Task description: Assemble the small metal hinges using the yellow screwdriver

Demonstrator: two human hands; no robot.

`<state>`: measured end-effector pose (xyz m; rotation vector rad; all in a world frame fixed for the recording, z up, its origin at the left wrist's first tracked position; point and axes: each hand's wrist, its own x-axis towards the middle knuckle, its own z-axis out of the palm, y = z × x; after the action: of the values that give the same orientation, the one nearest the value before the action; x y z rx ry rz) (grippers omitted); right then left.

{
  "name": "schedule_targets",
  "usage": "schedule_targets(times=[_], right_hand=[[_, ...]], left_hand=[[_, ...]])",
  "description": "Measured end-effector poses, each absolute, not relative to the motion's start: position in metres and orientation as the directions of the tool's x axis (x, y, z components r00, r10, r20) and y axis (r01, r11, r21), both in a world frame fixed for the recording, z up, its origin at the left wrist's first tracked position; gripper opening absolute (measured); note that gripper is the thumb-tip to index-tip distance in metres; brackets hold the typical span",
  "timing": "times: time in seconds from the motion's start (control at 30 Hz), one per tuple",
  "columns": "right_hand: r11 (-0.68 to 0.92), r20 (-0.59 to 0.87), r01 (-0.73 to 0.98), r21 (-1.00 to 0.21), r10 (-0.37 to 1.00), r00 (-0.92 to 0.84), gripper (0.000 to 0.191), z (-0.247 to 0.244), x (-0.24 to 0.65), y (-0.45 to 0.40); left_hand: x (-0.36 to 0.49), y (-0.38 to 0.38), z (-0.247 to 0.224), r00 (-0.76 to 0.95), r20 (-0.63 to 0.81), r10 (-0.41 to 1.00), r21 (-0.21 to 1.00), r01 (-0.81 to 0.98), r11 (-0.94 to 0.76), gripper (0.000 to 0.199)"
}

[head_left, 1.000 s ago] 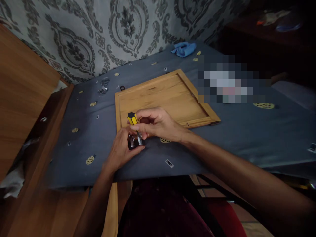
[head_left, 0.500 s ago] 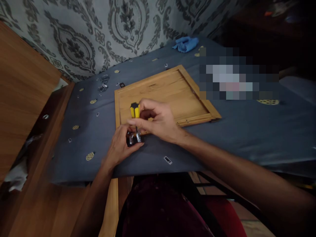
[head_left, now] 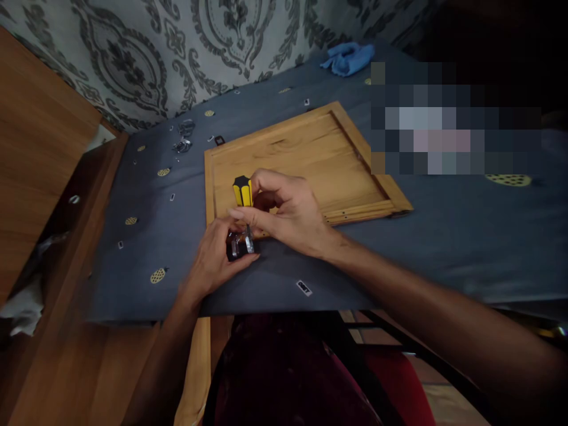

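My right hand [head_left: 290, 213] is closed around a screwdriver [head_left: 242, 191] with a yellow and black handle. It stands nearly upright, its shaft pointing down at a shiny metal hinge [head_left: 242, 245] on the near left edge of a wooden cabinet door [head_left: 284, 160]. My left hand [head_left: 215, 251] grips the hinge between thumb and fingers, which partly cover it. The screwdriver's tip is too small to make out. The framed door lies flat on the blue-grey cloth [head_left: 261, 284].
Several small metal parts [head_left: 183, 142] lie on the cloth at the back left. A crumpled blue cloth [head_left: 348, 58] is at the back right. To the left rises a wooden cabinet [head_left: 39, 148]. Part of the right side is blurred out.
The view has shifted slightly, so the door's right end appears farther right. Both hands keep their hold on the screwdriver and hinge.
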<state>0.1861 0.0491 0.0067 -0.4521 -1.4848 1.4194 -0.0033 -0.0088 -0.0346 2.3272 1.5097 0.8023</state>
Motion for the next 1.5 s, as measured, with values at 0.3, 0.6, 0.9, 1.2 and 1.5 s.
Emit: schedule_targets(times=[0.3,0.6,0.9,1.2,1.5], right_hand=[[0.320,0.443,-0.333,-0.887,0.795,-0.415,0.035,0.003,0.185,0.051],[0.376,0.463,-0.275,-0.885,0.771,-0.436,0.039,0.004,0.188,0.052],[0.204,0.377,-0.324,-0.924,0.636,-0.673,0.031,0.010,0.200,0.060],[0.397,0.478,-0.267,-0.878,0.702,-0.528,0.039,0.006,0.191,0.056],[0.401,0.464,-0.234,-0.886,0.792,-0.398,0.031,0.014,0.195,0.053]], left_hand=[[-0.003,-0.009,-0.034,0.324,0.313,0.893,0.453,0.775,-0.440,0.044],[-0.004,-0.010,-0.036,0.345,0.354,0.869,0.380,0.796,-0.471,0.046],[-0.006,-0.009,-0.039,0.353,0.359,0.864,0.374,0.794,-0.480,0.043],[-0.006,-0.009,-0.039,0.379,0.382,0.843,0.353,0.783,-0.512,0.041],[-0.004,-0.008,-0.037,0.322,0.335,0.886,0.463,0.763,-0.452,0.049]])
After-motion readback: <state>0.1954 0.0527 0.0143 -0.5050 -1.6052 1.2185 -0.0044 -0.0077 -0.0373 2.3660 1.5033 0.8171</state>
